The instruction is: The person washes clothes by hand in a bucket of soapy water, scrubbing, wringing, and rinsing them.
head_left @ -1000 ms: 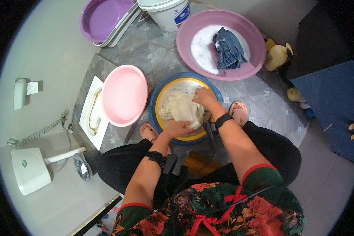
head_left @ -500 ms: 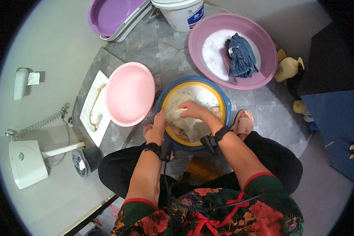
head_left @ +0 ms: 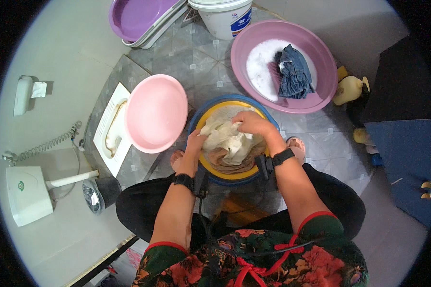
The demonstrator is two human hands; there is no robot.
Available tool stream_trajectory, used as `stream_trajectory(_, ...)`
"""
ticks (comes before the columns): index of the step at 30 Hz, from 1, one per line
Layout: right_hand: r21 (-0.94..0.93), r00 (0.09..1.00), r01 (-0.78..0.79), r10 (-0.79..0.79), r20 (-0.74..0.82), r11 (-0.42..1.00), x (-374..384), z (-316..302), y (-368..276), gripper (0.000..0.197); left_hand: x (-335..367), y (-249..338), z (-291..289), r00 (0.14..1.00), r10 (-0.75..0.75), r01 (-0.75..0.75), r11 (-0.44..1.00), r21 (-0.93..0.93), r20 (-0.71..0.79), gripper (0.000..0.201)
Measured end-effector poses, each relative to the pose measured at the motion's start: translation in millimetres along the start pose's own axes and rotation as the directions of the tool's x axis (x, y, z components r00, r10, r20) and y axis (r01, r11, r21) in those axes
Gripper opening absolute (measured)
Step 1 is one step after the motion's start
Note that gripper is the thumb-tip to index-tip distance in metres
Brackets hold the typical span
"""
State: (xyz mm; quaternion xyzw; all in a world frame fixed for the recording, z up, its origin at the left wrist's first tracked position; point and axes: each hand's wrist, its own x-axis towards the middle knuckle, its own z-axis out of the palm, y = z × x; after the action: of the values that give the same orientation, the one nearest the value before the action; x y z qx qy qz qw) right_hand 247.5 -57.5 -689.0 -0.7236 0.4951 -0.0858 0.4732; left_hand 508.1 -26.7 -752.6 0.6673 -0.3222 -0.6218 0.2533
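1. Grey tiles cover the floor (head_left: 203, 71) beneath us, with small pale squares set among them, and plain light walls rise around.
2. Between our two hands lies the cream cloth (head_left: 232, 141), bunched inside the blue-and-yellow basin (head_left: 227, 99). Our left hand (head_left: 194, 142) has its fingers closed on the cloth's left edge; our right hand (head_left: 254, 123) grips it at the upper right.
3. Under the cream cloth, on the side nearer us, we see brown fabric (head_left: 230, 166) in the same basin.
4. Beyond, to the right, the mauve basin (head_left: 239, 60) holds white suds (head_left: 261, 64) and blue jeans (head_left: 296, 76) (crumpled, and partly over the foam).
5. To our left, the pink basin (head_left: 155, 112) overlaps the squat toilet (head_left: 111, 131); whether it holds clear water, we cannot tell.
6. Our cream cloth looks thin, wet and loosely folded; the jeans look thicker and ribbed with creases. The basins are smooth and rounded.
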Motion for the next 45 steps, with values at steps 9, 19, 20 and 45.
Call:
stream_trajectory(9, 0.445, 0.885, -0.263, 0.398, -0.241, 0.856, 25, 62, -14, 0.054, -78, 7, 31, 0.871, 0.459, -0.479, 0.872, 0.096, 0.178, 0.036)
stream_trajectory(19, 0.098, 0.978, -0.132, 0.146, -0.147, 0.986, 1, 65, 21, 0.018, -67, -41, 31, 0.98, -0.043, -0.007, 0.969, 0.249, 0.195, 0.034)
stream_trajectory(20, 0.071, 0.98, -0.126, 0.135, -0.147, 0.99, 0, 61, 17, 0.016, -57, -44, 20, 0.989, -0.135, 0.128, 0.986, 0.108, 0.058, 0.033)
stream_trajectory(45, -0.018, 0.94, -0.078, 0.067, -0.335, 0.997, -14, 34, 28, 0.029, -83, -16, 29, 0.98, 0.09, -0.098, 0.995, 0.034, 0.176, 0.012)
